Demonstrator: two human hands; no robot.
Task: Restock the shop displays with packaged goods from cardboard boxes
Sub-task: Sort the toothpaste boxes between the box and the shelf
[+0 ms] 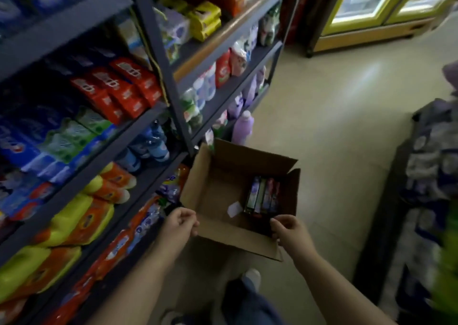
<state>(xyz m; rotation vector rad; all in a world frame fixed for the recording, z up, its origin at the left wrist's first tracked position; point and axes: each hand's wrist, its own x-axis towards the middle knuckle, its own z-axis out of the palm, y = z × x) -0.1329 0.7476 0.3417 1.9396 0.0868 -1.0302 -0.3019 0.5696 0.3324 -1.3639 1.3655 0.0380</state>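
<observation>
Head view: an open brown cardboard box is gripped at its near rim by left hand and right hand, fingers curled, likely for carrying beside grey metal shelving.

Open brown box on the floor beside the shelves — few upright packets in its right corner.

Brown cardboard box: purple, green and red packets inside. Grey metal shelves: red cartons, yellow-orange jugs, lilac bottle. Beige floor.
</observation>
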